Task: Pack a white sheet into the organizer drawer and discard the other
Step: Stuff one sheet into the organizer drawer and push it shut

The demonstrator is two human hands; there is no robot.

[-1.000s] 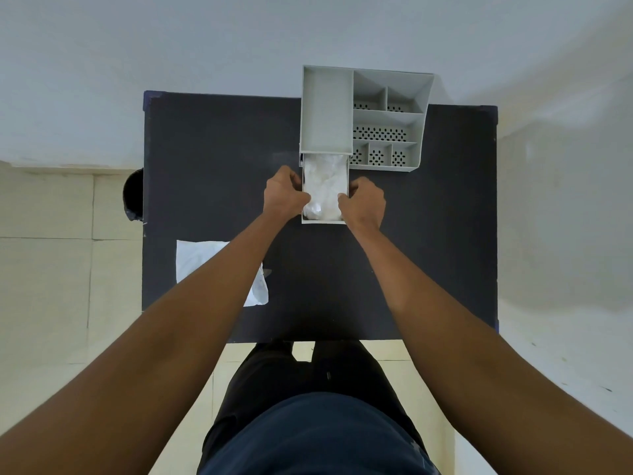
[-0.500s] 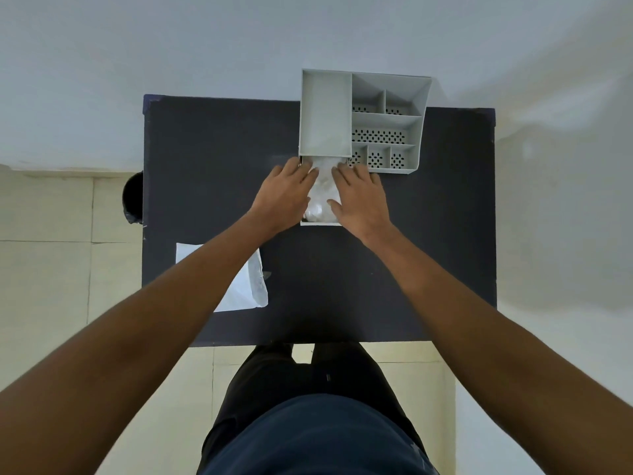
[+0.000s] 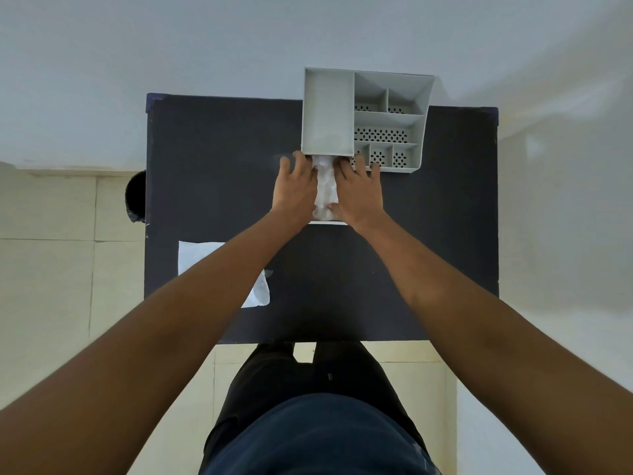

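Observation:
A grey organizer point(image 3: 329, 111) with several compartments stands at the table's far edge. Its white drawer point(image 3: 327, 221) is pulled out toward me, and a crumpled white sheet point(image 3: 325, 186) lies inside it. My left hand point(image 3: 297, 190) and my right hand point(image 3: 359, 192) lie flat with fingers spread on either side of the sheet, pressing down on it over the drawer. A second white sheet point(image 3: 195, 257) lies flat near the table's left front, partly hidden by my left forearm.
The dark table point(image 3: 219, 166) stands against a pale wall. A black round bin point(image 3: 135, 197) sits on the tiled floor just beyond the table's left edge. My legs are below the table's near edge.
My hands went from gripping the drawer's sides with curled fingers to lying flat and spread over the sheet, and slid slightly toward the organizer.

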